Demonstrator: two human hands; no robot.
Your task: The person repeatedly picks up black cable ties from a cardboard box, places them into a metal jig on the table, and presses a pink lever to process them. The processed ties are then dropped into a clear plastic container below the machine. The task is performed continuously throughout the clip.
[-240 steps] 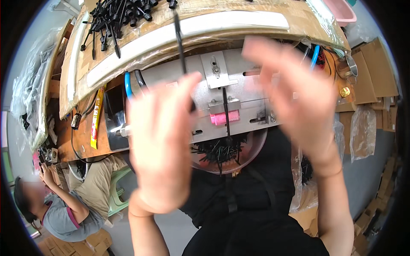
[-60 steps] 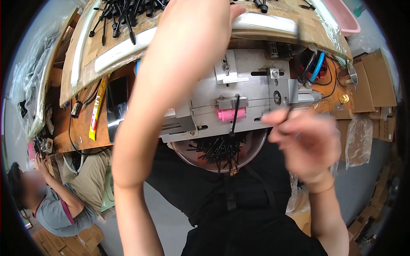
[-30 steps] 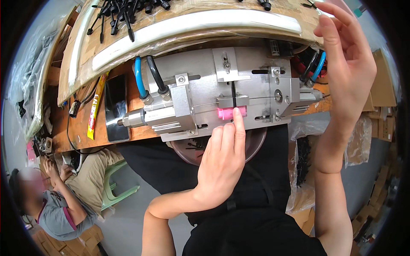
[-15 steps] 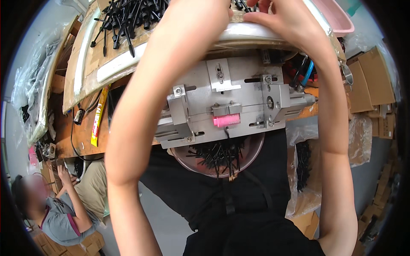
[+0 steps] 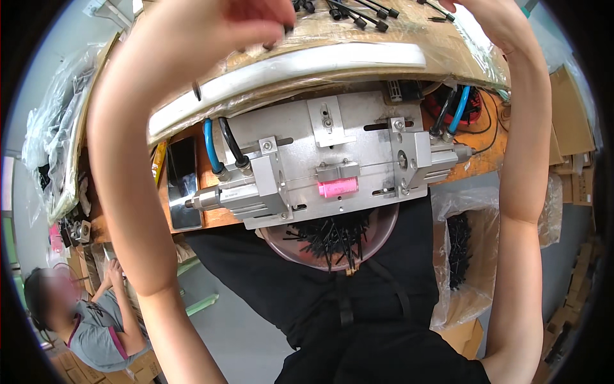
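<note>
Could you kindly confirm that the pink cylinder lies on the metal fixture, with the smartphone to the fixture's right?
Not quite: the head view shows the smartphone to the left of the metal fixture; the pink cylinder does lie on it.

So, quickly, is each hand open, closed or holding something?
Left hand: blurred near the black wands; grip can't be told.
Right hand: partly out of view; grip can't be told.

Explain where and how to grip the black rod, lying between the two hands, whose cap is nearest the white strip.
Probably best pinched across the capped end of that black rod, coming from the near side. The cap is its thickest part and points toward the white strip; the thin stem runs away, close to other rods.
</note>
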